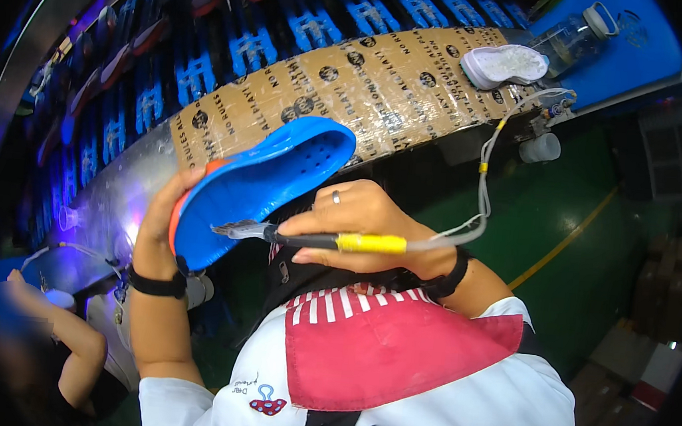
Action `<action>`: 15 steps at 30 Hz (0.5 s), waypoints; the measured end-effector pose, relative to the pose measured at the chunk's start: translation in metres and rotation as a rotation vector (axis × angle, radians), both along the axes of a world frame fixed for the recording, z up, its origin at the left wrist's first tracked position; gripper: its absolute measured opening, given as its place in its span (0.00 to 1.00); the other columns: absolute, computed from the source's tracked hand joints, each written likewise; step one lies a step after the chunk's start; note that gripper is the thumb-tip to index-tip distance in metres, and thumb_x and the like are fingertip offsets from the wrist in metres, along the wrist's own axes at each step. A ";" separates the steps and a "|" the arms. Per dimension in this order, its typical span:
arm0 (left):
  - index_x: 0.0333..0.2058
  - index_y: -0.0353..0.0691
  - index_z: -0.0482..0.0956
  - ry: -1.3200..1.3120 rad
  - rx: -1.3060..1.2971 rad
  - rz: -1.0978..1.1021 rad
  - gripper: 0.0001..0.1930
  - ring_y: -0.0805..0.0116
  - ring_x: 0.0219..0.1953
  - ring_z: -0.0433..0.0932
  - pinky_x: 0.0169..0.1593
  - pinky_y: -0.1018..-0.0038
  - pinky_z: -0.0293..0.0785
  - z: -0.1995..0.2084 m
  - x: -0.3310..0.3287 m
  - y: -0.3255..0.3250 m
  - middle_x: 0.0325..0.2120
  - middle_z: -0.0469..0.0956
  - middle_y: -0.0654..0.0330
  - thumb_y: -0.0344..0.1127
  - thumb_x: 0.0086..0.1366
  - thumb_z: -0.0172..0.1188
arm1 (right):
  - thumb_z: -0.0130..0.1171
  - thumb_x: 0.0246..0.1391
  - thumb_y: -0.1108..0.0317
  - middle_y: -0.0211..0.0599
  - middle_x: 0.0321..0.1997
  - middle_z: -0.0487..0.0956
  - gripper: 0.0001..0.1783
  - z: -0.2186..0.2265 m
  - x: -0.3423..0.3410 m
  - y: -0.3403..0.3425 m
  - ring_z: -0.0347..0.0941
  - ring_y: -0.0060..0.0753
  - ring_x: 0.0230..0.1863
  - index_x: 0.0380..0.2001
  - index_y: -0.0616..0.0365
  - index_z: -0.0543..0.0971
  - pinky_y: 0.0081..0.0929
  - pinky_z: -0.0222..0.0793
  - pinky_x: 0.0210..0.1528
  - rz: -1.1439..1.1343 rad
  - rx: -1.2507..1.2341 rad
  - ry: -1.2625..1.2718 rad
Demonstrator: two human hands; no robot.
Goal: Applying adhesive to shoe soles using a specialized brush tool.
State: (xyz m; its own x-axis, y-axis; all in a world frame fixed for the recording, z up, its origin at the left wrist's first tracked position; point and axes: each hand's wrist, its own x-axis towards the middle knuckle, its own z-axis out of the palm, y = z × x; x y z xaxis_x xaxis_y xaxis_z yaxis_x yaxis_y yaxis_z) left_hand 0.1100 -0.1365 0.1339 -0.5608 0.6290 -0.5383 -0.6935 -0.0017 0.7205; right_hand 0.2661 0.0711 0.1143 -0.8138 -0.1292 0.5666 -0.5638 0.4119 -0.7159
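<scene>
A blue clog [277, 164] with an orange-red edge at its heel is tilted in front of me, its hollow inside showing. My left hand [167, 207] grips its heel side, fingers mostly hidden behind the shoe. Between the fingers of my right hand [357, 214] is a brush [307, 239] with a dark handle, yellow tape and a pale tube running from its back end. The bristles are over the blue insole near the heel; whether they touch it I cannot tell.
Brown printed cardboard [391, 89] covers the bench. On it lies a white shoe-shaped piece [506, 66], with a clear bottle [575, 39] beyond. Blue racks [250, 50] carrying soles run behind. A co-worker's arm [68, 324] shows at lower left. The tube [485, 168] hangs from a bench fitting.
</scene>
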 end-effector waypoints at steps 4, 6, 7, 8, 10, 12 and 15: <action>0.53 0.28 0.68 -0.043 0.124 0.018 0.26 0.55 0.49 0.76 0.55 0.64 0.71 -0.022 0.022 0.005 0.48 0.74 0.46 0.43 0.63 0.49 | 0.68 0.43 0.71 0.34 0.28 0.81 0.13 -0.009 -0.004 0.016 0.74 0.22 0.26 0.35 0.61 0.82 0.19 0.68 0.30 -0.142 -0.342 -0.265; 0.55 0.31 0.67 -0.080 0.169 0.049 0.28 0.51 0.49 0.75 0.55 0.56 0.71 -0.038 0.022 0.005 0.49 0.74 0.45 0.45 0.62 0.48 | 0.66 0.46 0.73 0.33 0.29 0.81 0.12 -0.004 -0.002 0.024 0.73 0.15 0.28 0.36 0.63 0.82 0.15 0.67 0.30 -0.249 -0.549 -0.410; 0.55 0.31 0.67 -0.067 0.179 0.045 0.28 0.51 0.49 0.75 0.55 0.56 0.71 -0.039 0.023 0.007 0.49 0.74 0.45 0.45 0.62 0.48 | 0.65 0.47 0.72 0.33 0.28 0.81 0.12 -0.010 -0.002 0.027 0.74 0.17 0.28 0.36 0.63 0.82 0.15 0.67 0.30 -0.323 -0.576 -0.347; 0.57 0.33 0.65 -0.089 0.245 0.033 0.29 0.49 0.49 0.75 0.53 0.53 0.72 -0.038 0.024 0.011 0.50 0.72 0.45 0.47 0.61 0.48 | 0.65 0.47 0.72 0.35 0.28 0.81 0.11 -0.012 -0.001 0.029 0.75 0.18 0.28 0.35 0.63 0.82 0.16 0.68 0.30 -0.407 -0.553 -0.296; 0.60 0.39 0.61 -0.086 0.281 0.062 0.32 0.44 0.49 0.74 0.48 0.44 0.73 -0.035 0.027 0.023 0.54 0.69 0.45 0.51 0.60 0.47 | 0.65 0.48 0.72 0.36 0.29 0.81 0.11 -0.014 0.002 0.032 0.74 0.18 0.27 0.36 0.64 0.82 0.17 0.68 0.30 -0.542 -0.476 -0.171; 0.60 0.38 0.61 -0.028 0.311 0.017 0.32 0.45 0.50 0.74 0.50 0.45 0.72 -0.031 0.026 0.037 0.54 0.69 0.45 0.51 0.60 0.47 | 0.66 0.44 0.73 0.39 0.25 0.79 0.13 -0.013 0.005 0.034 0.74 0.30 0.24 0.36 0.64 0.81 0.22 0.68 0.28 -0.586 -0.248 0.026; 0.61 0.38 0.60 0.061 0.328 0.024 0.34 0.51 0.53 0.72 0.55 0.53 0.70 -0.035 0.026 0.052 0.55 0.68 0.47 0.52 0.60 0.49 | 0.69 0.38 0.73 0.41 0.24 0.78 0.17 -0.003 0.012 0.043 0.72 0.38 0.21 0.36 0.64 0.80 0.28 0.66 0.25 -0.409 -0.052 0.133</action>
State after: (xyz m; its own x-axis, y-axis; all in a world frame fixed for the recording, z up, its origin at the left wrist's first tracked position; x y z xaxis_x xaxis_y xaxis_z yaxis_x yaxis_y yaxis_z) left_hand 0.1361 -0.0849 0.0987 -0.6024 0.7496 -0.2744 -0.6459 -0.2558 0.7193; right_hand 0.2779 0.1141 0.1112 -0.7119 0.2198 0.6670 -0.4505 0.5858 -0.6738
